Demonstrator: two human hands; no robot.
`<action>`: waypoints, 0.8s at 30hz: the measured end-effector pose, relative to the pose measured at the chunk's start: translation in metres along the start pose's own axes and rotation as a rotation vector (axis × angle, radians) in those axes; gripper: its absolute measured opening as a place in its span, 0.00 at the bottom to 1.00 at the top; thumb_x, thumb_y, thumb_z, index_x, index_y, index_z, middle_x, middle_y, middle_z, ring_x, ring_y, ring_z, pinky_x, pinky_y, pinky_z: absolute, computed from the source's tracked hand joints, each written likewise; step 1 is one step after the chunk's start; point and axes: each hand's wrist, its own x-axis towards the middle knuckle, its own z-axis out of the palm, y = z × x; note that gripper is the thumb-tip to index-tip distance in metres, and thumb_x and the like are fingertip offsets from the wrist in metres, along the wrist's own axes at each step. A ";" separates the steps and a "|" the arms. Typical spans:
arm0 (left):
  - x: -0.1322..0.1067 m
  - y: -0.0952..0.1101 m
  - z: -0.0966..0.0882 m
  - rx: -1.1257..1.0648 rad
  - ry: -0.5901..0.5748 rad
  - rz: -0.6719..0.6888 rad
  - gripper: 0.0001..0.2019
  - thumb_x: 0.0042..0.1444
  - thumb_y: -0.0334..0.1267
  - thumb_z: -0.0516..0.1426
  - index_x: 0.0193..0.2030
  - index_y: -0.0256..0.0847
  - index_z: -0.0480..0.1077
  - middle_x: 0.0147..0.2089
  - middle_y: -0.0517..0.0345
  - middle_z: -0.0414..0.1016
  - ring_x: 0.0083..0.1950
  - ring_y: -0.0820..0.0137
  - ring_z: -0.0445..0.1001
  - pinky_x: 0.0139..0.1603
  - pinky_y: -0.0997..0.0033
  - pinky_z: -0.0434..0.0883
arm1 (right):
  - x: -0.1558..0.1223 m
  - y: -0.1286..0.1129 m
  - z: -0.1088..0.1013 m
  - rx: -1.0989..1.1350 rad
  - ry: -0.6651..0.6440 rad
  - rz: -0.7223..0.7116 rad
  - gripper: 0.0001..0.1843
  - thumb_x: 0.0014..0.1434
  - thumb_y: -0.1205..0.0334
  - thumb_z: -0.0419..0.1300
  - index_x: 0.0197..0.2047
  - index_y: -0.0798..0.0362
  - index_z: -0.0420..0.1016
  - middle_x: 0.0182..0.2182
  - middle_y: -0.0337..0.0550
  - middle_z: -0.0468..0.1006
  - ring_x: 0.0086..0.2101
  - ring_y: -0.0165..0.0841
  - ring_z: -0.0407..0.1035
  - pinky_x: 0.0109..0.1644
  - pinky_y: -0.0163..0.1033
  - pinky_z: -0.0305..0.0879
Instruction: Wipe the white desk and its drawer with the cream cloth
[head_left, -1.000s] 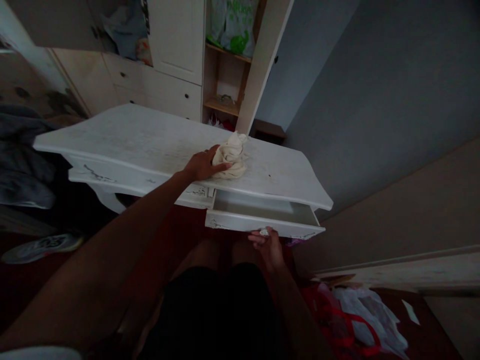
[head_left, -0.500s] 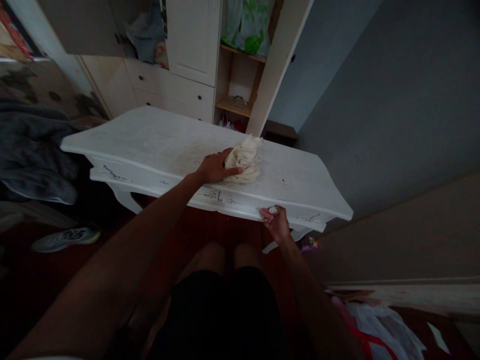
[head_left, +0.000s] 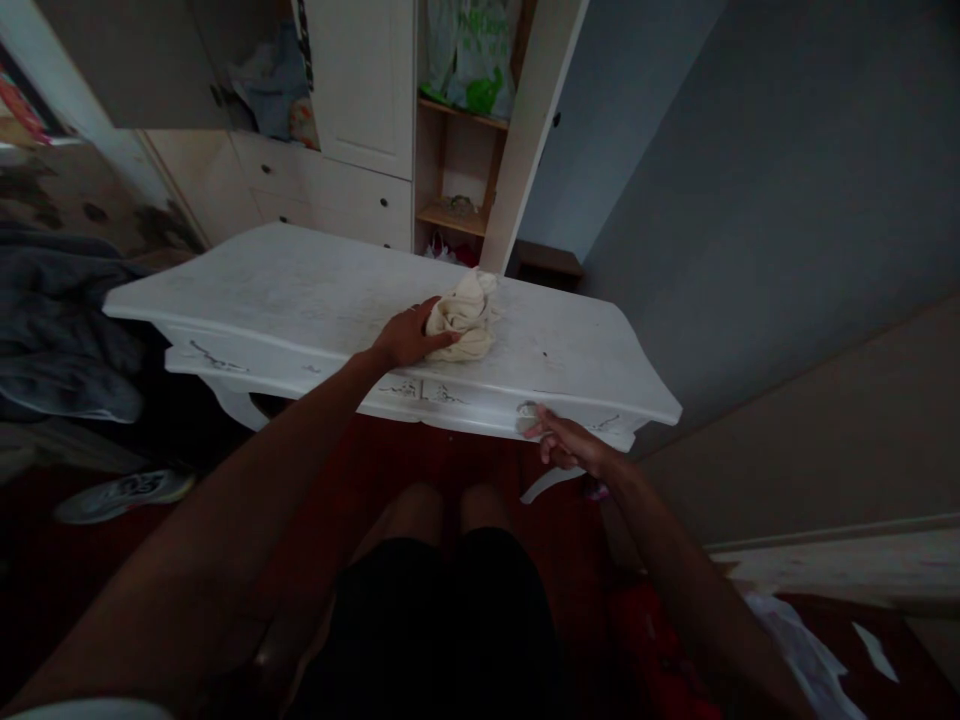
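Observation:
A white table (head_left: 285,290) with a closed drawer (head_left: 570,425) in its front stands before me. On top lies a bunched cream cloth (head_left: 461,318). My left hand (head_left: 405,337) rests on the tabletop with its fingers closed against the cloth's near side. My right hand (head_left: 566,440) is at the drawer front, fingers curled by the small knob (head_left: 527,409); whether they still grip it I cannot make out. My knees show below the table edge.
A white wardrobe (head_left: 360,90) with open shelves and a green-printed bag (head_left: 469,60) stands behind the table. Dark bedding (head_left: 60,320) and a shoe (head_left: 120,493) lie at left. White and red bags (head_left: 795,650) litter the floor at right, next to a grey wall.
The drawer was open a second ago; my right hand pushed it shut and now has turned at the knob. My left hand stayed on the cloth.

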 end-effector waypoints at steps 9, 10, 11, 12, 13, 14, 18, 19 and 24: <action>-0.006 0.016 0.011 0.079 0.241 -0.037 0.36 0.52 0.52 0.58 0.65 0.38 0.57 0.60 0.46 0.66 0.60 0.56 0.66 0.60 0.58 0.63 | -0.040 -0.080 -0.080 -0.400 0.456 -0.534 0.18 0.48 0.50 0.64 0.31 0.58 0.76 0.16 0.39 0.72 0.14 0.23 0.57 0.16 0.28 0.49; -0.010 0.025 0.014 0.098 0.292 -0.068 0.37 0.51 0.51 0.59 0.66 0.38 0.56 0.59 0.45 0.66 0.59 0.55 0.66 0.60 0.58 0.63 | -0.032 -0.083 -0.093 -0.397 0.562 -0.566 0.17 0.48 0.51 0.63 0.31 0.59 0.76 0.17 0.40 0.72 0.15 0.23 0.59 0.17 0.29 0.52; -0.015 0.035 0.019 0.112 0.339 -0.099 0.38 0.51 0.51 0.60 0.66 0.38 0.55 0.60 0.44 0.66 0.59 0.54 0.66 0.59 0.57 0.63 | -0.023 -0.084 -0.105 -0.408 0.648 -0.572 0.15 0.48 0.53 0.63 0.29 0.59 0.75 0.17 0.41 0.73 0.16 0.24 0.59 0.18 0.29 0.52; -0.023 0.046 0.023 0.117 0.378 -0.127 0.39 0.50 0.51 0.60 0.66 0.39 0.54 0.60 0.44 0.65 0.58 0.53 0.66 0.59 0.57 0.63 | -0.014 -0.084 -0.117 -0.443 0.700 -0.571 0.14 0.47 0.54 0.63 0.27 0.59 0.75 0.18 0.41 0.73 0.17 0.24 0.61 0.19 0.29 0.54; -0.032 0.056 0.028 0.116 0.404 -0.143 0.39 0.51 0.51 0.60 0.67 0.40 0.53 0.61 0.44 0.64 0.59 0.53 0.65 0.59 0.57 0.63 | -0.005 -0.083 -0.126 -0.482 0.734 -0.576 0.13 0.47 0.56 0.63 0.27 0.59 0.75 0.19 0.42 0.73 0.18 0.25 0.62 0.20 0.29 0.56; -0.043 0.066 0.033 0.111 0.419 -0.148 0.39 0.51 0.52 0.60 0.67 0.41 0.53 0.62 0.45 0.63 0.59 0.53 0.64 0.60 0.57 0.63 | 0.002 -0.082 -0.135 -0.521 0.755 -0.580 0.12 0.48 0.57 0.62 0.27 0.59 0.75 0.19 0.42 0.74 0.19 0.25 0.63 0.21 0.29 0.57; -0.097 0.082 0.051 0.087 0.417 -0.180 0.36 0.51 0.53 0.58 0.64 0.43 0.55 0.59 0.46 0.65 0.59 0.55 0.64 0.59 0.59 0.64 | 0.019 -0.078 -0.152 -0.578 0.812 -0.577 0.11 0.50 0.58 0.60 0.30 0.58 0.75 0.20 0.43 0.75 0.16 0.25 0.62 0.20 0.30 0.56; -0.111 0.080 0.055 0.078 0.425 -0.193 0.35 0.50 0.52 0.58 0.63 0.42 0.56 0.57 0.46 0.66 0.58 0.56 0.65 0.58 0.60 0.65 | 0.022 -0.078 -0.154 -0.563 0.831 -0.567 0.10 0.51 0.58 0.60 0.30 0.58 0.75 0.20 0.43 0.75 0.16 0.25 0.61 0.18 0.30 0.55; -0.159 0.053 0.081 0.129 0.445 -0.363 0.26 0.53 0.49 0.53 0.57 0.41 0.62 0.49 0.43 0.70 0.51 0.55 0.69 0.52 0.59 0.67 | 0.024 -0.079 -0.153 -0.406 0.841 -0.614 0.10 0.51 0.57 0.59 0.29 0.57 0.73 0.18 0.41 0.72 0.14 0.24 0.59 0.14 0.28 0.49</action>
